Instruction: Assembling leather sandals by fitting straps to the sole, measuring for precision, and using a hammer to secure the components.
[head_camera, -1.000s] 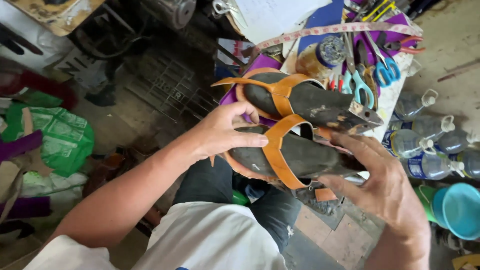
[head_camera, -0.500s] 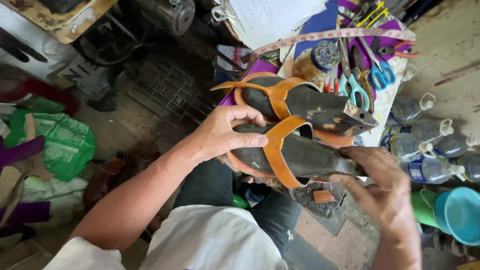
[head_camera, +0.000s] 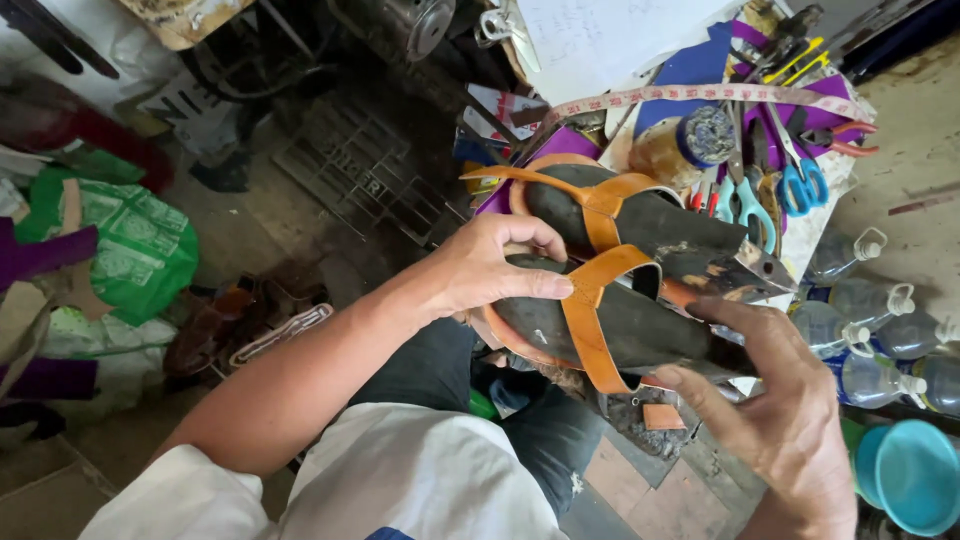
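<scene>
So my left hand has its grip closed around the near sandal: thumb lying flat on top of the dark sole, pressing right beside the tan crossing strap, the other fingers curled over the far edge. My right hand is under the toe end, fingers spread and loosely cupping it, more a support than a real clamp (the palm side is hidden, so I can't tell how much of it touches).

The sandal's long axis runs left to right across the view, heel end at the left hand, toe pointing to the right hand. It sits between the two grips, above my lap. The left hand is the one nearer the strap, basically touching it; the right is well along the sole from it.

A second sandal with the same tan straps lies just behind the first, touching it as far as I can tell.

Further out: scissors with teal handles, a measuring tape draped over a cluttered table, clear plastic bottles at the right, and a green bag on the floor off to the left.
</scene>
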